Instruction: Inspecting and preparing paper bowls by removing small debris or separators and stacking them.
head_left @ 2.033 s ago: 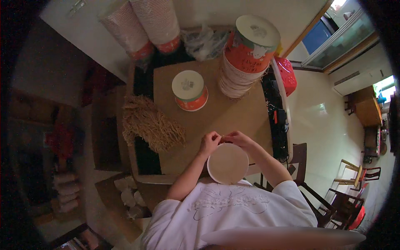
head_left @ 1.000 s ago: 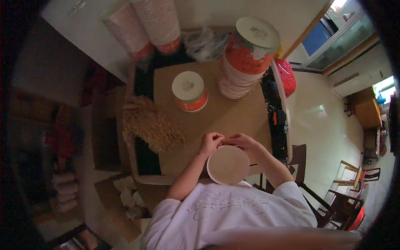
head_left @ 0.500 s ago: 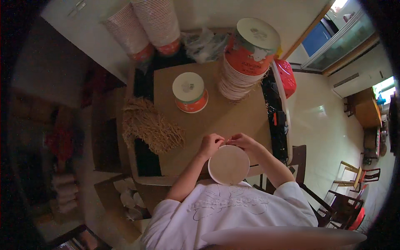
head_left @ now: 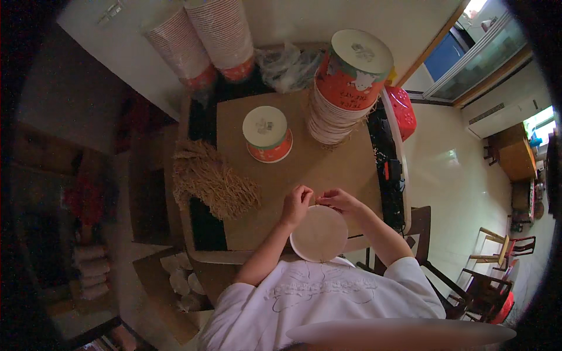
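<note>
A round whitish paper bowl (head_left: 320, 234) sits at the near edge of the brown cardboard-covered table (head_left: 328, 169). My left hand (head_left: 297, 205) grips the bowl's far left rim. At the far right rim my right hand (head_left: 339, 200) has its fingers pinched together, and the two hands' fingertips almost meet there. What the fingers pinch is too small to make out. A heap of tan straw-like strands (head_left: 213, 182) lies on the table to the left of my left hand.
A single lidded red-and-white bowl (head_left: 267, 134) stands mid-table. A tall stack of the same bowls (head_left: 345, 88) rises at the back right. Two long cup stacks (head_left: 199, 41) lean on the wall. A red basket (head_left: 404, 111) and chairs (head_left: 497, 251) are at the right.
Both hands have stayed at the bowl's far rim with only small finger shifts. The bowl and the other things have not moved.
</note>
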The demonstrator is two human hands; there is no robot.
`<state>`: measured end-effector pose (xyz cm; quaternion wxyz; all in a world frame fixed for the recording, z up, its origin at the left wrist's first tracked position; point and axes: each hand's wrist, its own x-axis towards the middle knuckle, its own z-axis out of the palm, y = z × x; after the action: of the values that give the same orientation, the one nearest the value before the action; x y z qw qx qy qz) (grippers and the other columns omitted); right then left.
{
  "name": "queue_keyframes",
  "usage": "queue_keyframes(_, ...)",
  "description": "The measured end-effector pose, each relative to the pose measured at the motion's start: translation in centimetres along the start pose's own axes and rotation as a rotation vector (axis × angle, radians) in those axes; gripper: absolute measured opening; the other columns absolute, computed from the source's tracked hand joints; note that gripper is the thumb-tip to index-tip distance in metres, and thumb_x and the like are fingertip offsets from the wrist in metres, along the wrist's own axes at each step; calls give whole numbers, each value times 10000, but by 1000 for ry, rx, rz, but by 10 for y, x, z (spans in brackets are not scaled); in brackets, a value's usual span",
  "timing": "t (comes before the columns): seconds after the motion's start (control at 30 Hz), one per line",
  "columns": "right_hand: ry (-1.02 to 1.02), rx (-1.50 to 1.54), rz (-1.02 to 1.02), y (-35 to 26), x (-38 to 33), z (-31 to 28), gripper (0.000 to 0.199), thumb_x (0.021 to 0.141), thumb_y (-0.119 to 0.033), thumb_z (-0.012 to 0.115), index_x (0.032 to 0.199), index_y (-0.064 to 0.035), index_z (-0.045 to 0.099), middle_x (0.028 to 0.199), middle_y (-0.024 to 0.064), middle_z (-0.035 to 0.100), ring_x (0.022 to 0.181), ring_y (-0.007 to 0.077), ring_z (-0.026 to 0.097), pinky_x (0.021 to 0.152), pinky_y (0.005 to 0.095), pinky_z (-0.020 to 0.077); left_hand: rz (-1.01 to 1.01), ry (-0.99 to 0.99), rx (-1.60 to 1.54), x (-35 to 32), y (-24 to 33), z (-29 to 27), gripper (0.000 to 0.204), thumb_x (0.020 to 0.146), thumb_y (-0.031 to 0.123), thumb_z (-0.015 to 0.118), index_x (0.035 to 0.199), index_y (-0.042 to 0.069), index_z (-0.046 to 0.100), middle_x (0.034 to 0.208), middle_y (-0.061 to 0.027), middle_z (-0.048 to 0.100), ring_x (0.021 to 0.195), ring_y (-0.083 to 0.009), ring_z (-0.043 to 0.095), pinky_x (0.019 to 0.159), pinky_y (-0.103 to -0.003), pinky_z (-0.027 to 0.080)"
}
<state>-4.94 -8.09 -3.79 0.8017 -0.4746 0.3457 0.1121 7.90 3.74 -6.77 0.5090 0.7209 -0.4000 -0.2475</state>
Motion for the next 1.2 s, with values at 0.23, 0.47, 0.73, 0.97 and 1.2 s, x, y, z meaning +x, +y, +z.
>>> queue_keyframes(0.23, -89, -46, -37, -2, 4, -5, 164, 801, -215, 596, 797, -54, 628, 667, -34, 555, 539, 34, 487, 437, 179, 367, 12, -1, -9, -2, -4, 4, 44, 772, 46, 570, 785, 7, 552, 711, -71, 555, 631, -146, 534, 575, -265, 433)
queue_keyframes(0.47, -109, -285, -16, -7, 12, -9, 190, 796, -241, 583, 810, -59, 635, 648, -36, 547, 546, 40, 479, 465, 185, 376, 38, 26, 8, -3, -7, 5, 50, 769, 41, 568, 777, -6, 551, 721, -83, 553, 695, -179, 553, 628, -284, 446)
queue_keyframes(0.73, -167, -489, 93, -14, 18, -16, 168, 783, -209, 561, 763, -55, 625, 615, -28, 504, 538, 43, 417, 459, 205, 325, 116, -31, 164, 1, 10, -5, 37, 750, 70, 561, 754, 33, 557, 746, -119, 560, 707, -299, 556, 609, -372, 446)
queue_keyframes(0.97, -209, -559, 118, -7, 24, -19, 144, 763, -183, 561, 707, -61, 611, 603, -33, 497, 540, 49, 418, 481, 212, 339, 128, -21, 244, 0, 7, 0, 44, 748, 78, 566, 758, 36, 559, 756, -120, 562, 702, -315, 556, 597, -379, 447)
queue_keyframes(1.2, -135, -607, -172, -11, 3, -8, 132, 714, -169, 630, 778, -62, 587, 660, -8, 534, 600, 78, 479, 552, 231, 409, -325, -167, -436, 6, -8, -7, 56, 780, 88, 572, 776, 37, 551, 630, -21, 548, 489, -116, 518, 436, -252, 409)
